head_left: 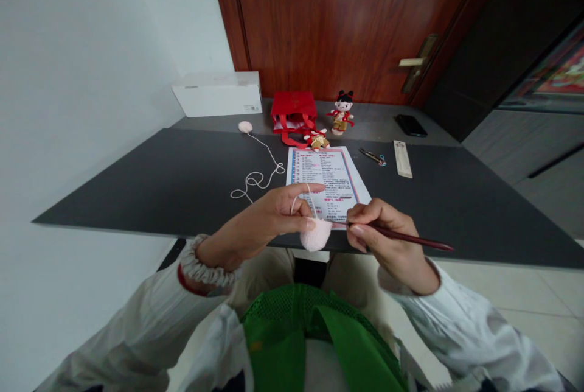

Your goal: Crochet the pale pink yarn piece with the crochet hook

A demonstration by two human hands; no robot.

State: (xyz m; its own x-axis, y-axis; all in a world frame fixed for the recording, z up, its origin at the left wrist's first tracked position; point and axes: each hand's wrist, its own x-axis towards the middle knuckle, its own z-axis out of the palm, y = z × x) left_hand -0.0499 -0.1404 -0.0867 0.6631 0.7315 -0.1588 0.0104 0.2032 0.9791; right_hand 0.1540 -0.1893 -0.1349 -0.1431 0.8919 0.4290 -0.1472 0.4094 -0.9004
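My left hand pinches a small pale pink crochet piece between thumb and fingers, its index finger stretched out with yarn looped over it. In my right hand is a crochet hook with a dark red handle, held like a pen. The hook's thin tip reaches the top edge of the crochet piece; whether it sits inside a stitch is too small to tell. A strand of yarn runs in loose curls across the table to a small pink yarn ball.
Under my hands lies a printed pattern sheet. Beyond it are a red gift bag, a crocheted doll lying down and one standing. Small scissors, a pale card strip and a phone lie right; a white box stands back left.
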